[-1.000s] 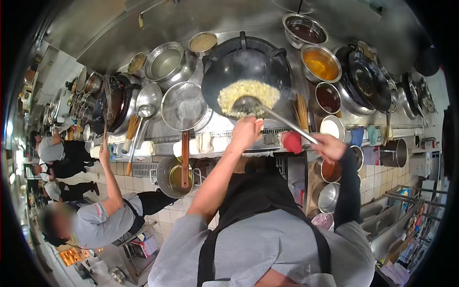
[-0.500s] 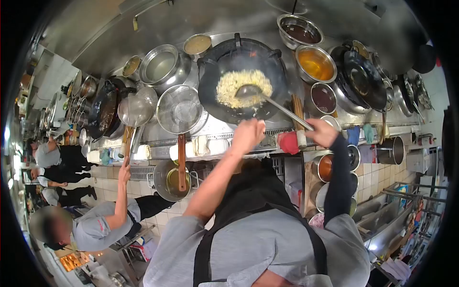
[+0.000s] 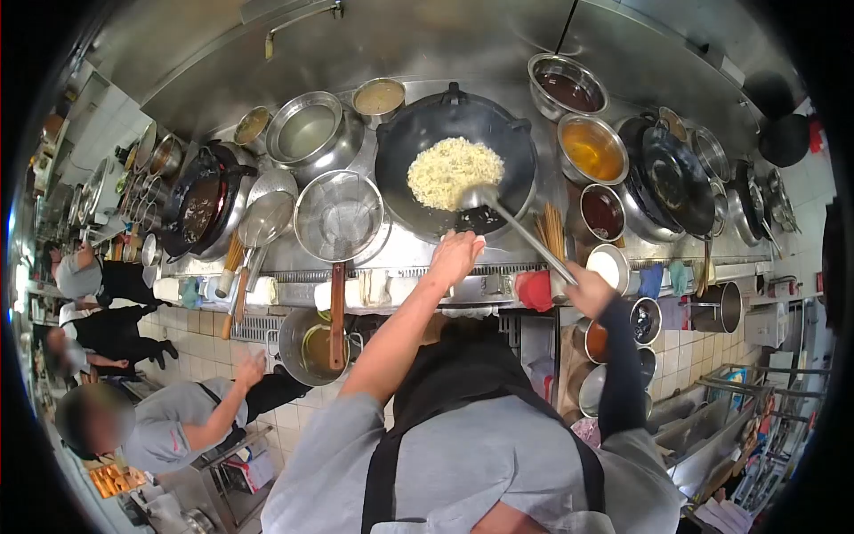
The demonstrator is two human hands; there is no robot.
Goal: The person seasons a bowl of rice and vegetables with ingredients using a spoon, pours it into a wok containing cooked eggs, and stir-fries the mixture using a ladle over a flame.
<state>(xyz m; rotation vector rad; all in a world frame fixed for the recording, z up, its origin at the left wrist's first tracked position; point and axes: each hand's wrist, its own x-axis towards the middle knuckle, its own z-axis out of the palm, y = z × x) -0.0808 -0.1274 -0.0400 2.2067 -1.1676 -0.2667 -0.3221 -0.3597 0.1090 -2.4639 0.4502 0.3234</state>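
well, pale yellow food (image 3: 454, 169) lay heaped mid-wok (image 3: 516, 165), the ladle (image 3: 479, 198) having slid from its middle to its five-o'clock edge. the right hand (image 3: 588, 290) grasped the ladle's handle; the left hand (image 3: 456, 256) curled at the wok's six-o'clock rim, its grip impossible to tell. a co-worker's hand (image 3: 250, 367), far off towards eight, had released a handle. red sleeve lettering (image 3: 175, 440) was unreadable. steel counter (image 3: 553, 191) surrounded the wok, above tiled floor (image 3: 200, 329).

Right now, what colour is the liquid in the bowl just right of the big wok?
Orange liquid, seen best in the head view.
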